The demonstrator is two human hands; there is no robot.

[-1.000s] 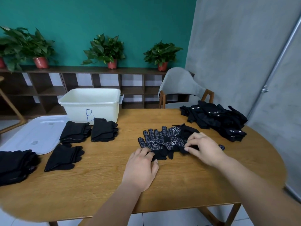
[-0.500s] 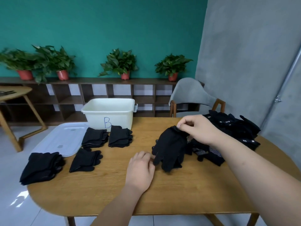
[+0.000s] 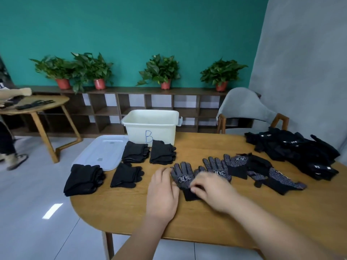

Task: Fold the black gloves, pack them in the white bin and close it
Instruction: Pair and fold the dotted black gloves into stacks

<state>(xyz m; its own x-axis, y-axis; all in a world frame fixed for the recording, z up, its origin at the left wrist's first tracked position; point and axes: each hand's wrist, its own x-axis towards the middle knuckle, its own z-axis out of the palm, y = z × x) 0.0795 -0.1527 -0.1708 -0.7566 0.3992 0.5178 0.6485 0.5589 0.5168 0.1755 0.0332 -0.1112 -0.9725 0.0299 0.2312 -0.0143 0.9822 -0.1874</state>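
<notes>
A dotted black glove (image 3: 183, 177) lay flat and palm up on the wooden surface (image 3: 206, 218), its tips toward the white bin (image 3: 150, 128). The bin stood open at the far edge, its lid (image 3: 105, 152) lying beside it. The left hand (image 3: 162, 192) was relaxed, its straight fingers (image 3: 165, 170) touching the glove's left edge. The right hand (image 3: 214, 192) pinched the cuff with curled fingers. Folded stacks (image 3: 136, 152) sat near the bin, and a loose pile (image 3: 300, 156) lay well to the right.

Left hand (image 3: 162, 192) touching a dotted black glove (image 3: 183, 178) near the surface's (image 3: 225, 218) near edge, right hand (image 3: 214, 190) pinching its cuff, open white bin (image 3: 150, 126) at the far edge
</notes>
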